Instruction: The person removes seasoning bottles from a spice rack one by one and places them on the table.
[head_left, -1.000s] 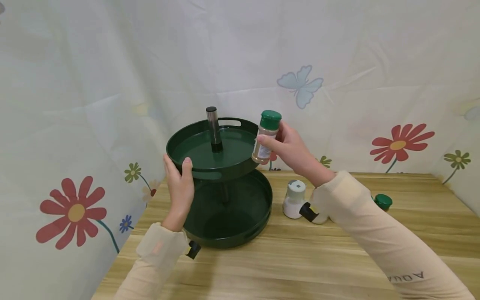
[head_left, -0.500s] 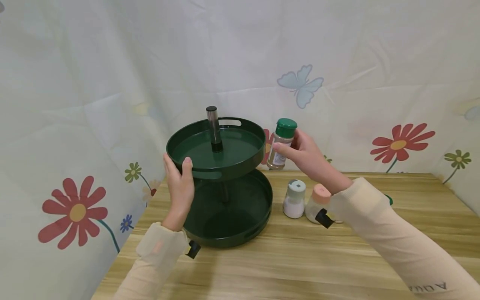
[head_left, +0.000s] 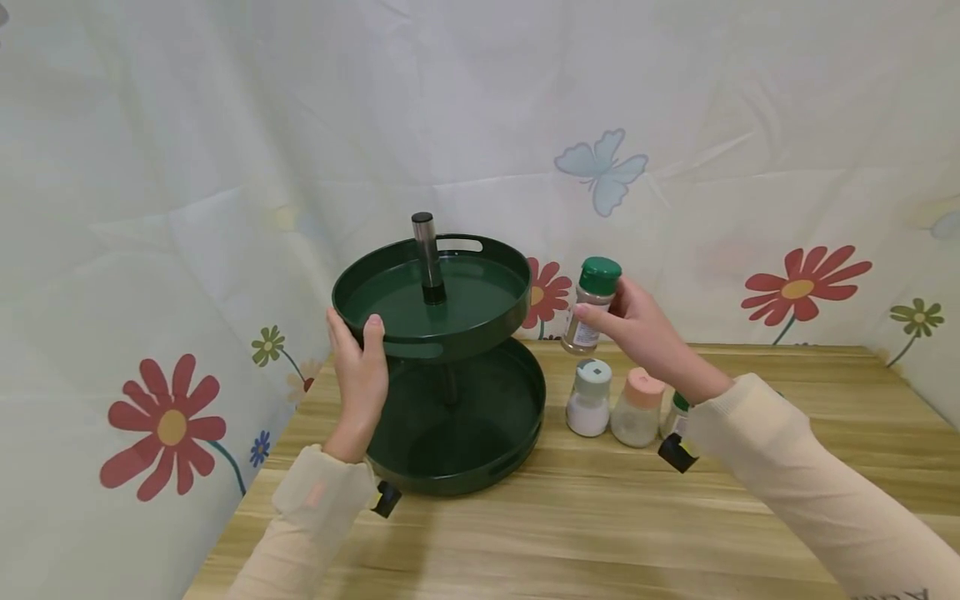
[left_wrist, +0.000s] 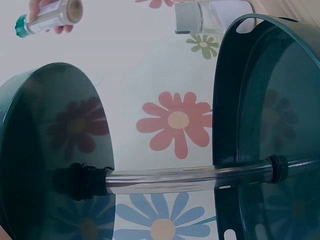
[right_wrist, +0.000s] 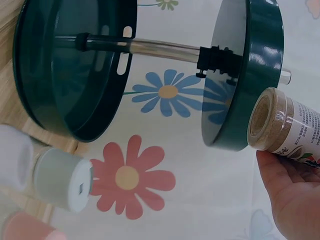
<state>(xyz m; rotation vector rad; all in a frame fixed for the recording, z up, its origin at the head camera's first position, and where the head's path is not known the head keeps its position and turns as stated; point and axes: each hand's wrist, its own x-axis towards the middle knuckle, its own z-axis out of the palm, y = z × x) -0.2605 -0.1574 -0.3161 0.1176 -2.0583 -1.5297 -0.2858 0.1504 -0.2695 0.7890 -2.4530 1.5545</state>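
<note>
My right hand (head_left: 645, 329) holds a spice jar (head_left: 588, 312) with a green cap and brown powder inside. The jar is upright with a slight tilt, above the table and right of a dark green two-tier tray stand (head_left: 442, 350). In the right wrist view the jar's (right_wrist: 280, 120) base and printed label show, with fingers beneath it. At the left front of the upper tier my left hand (head_left: 360, 383) rests against the outer rim, its fingers and thumb fairly straight. Both tiers hold nothing; a metal post (head_left: 427, 258) rises through their middle.
Right of the stand, a shaker with a grey-white lid (head_left: 588, 400) and one with a pink lid (head_left: 637, 408) stand on the wooden table (head_left: 525, 542). A green-capped jar (head_left: 677, 408) is partly hidden by the right sleeve. A flowered curtain (head_left: 480, 108) hangs behind.
My right hand has carried the spice jar right and down, away from the upper tier's rim. The pink-lidded shaker has come into view from behind the sleeve. My left hand stays put.
</note>
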